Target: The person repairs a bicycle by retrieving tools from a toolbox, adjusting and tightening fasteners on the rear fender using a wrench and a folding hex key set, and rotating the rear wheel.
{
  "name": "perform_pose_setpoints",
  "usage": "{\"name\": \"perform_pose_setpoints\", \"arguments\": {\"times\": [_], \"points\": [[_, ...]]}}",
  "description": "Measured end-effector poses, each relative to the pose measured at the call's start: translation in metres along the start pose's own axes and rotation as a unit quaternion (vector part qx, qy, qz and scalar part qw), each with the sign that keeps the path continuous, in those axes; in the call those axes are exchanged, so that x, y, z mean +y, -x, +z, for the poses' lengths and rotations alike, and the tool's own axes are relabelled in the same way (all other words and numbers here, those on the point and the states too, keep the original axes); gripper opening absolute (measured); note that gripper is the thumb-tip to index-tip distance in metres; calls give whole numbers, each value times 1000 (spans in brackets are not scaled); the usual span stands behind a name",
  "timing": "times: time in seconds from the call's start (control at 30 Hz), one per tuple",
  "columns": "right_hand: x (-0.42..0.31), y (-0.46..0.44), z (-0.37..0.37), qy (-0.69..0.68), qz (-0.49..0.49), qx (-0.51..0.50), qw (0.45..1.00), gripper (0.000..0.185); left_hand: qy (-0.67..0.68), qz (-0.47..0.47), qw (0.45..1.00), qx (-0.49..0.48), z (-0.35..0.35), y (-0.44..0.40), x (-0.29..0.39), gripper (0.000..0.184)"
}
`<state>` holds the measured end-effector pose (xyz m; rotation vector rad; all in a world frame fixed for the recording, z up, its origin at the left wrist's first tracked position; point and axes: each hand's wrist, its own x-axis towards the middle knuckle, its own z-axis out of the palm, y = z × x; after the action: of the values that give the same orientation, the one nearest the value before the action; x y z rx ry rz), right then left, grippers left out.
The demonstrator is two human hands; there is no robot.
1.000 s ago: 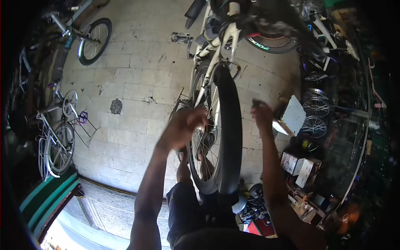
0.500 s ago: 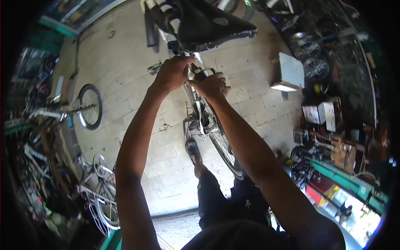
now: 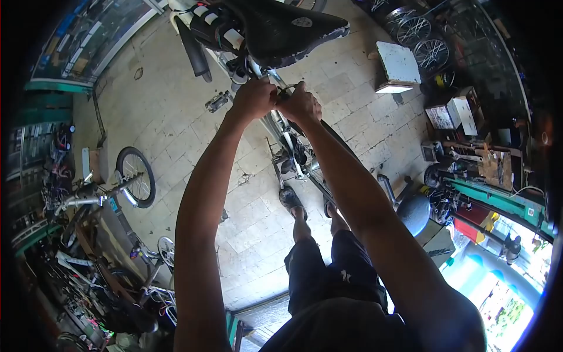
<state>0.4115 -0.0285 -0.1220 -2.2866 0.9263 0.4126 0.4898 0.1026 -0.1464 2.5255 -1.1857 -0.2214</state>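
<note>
A bicycle with a worn black saddle [image 3: 293,35] stands before me, its pale frame [image 3: 284,130] running back toward my feet. My left hand [image 3: 253,98] is closed just below the saddle, its fingertips at the frame. Right beside it, my right hand [image 3: 300,105] is also closed, with the thumb pointing up and the fingers curled. A small dark cable-like part [image 3: 285,90] shows between the two hands. Whatever the fingers grip is mostly hidden behind them. To the left, a pedal [image 3: 218,101] sticks out over the floor.
A loose wheel [image 3: 136,177] is at the left, near bicycle parts. At the right are a white box-like object [image 3: 399,63], several spoked wheels [image 3: 431,54] and a cluttered bench [image 3: 492,167]. A rounded grey-blue object [image 3: 413,214] is near my right arm.
My hands have drawn closer together, and the right fingers are more curled. The view has shifted, the bicycle looks more slanted, and both of my feet now show.
</note>
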Motion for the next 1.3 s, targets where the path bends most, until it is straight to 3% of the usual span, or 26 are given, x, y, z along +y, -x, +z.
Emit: {"name": "perform_pose_setpoints", "arguments": {"times": [0.4, 0.47, 0.83, 0.9, 0.93, 1.23, 1.3], "points": [[-3, 6, 4, -8, -7, 67, 998, 71, 48, -9, 999, -23, 5, -7, -14, 25], [-2, 4, 0, -3, 1, 13, 1000, 69, 56, -12, 998, -32, 9, -10, -16, 25], [15, -17, -5, -100, -52, -28, 993, 72, 104, -8, 977, -187, 13, -44, -33, 26], [17, -19, -5, -153, 29, -48, 987, 60, 87, -55, 973, -209, 11, -40, -28, 24], [16, -18, -3, -158, 46, -37, 986, 55, 153, -71, 960, -223, 7, -39, -23, 23], [7, -14, -12, -206, 120, -33, 971, 40, 146, -14, 952, -268, 2, -33, -29, 26], [4, -12, -14, -207, 138, -19, 968, 39, 193, 18, 961, -197, 14, -29, -42, 28]]}}
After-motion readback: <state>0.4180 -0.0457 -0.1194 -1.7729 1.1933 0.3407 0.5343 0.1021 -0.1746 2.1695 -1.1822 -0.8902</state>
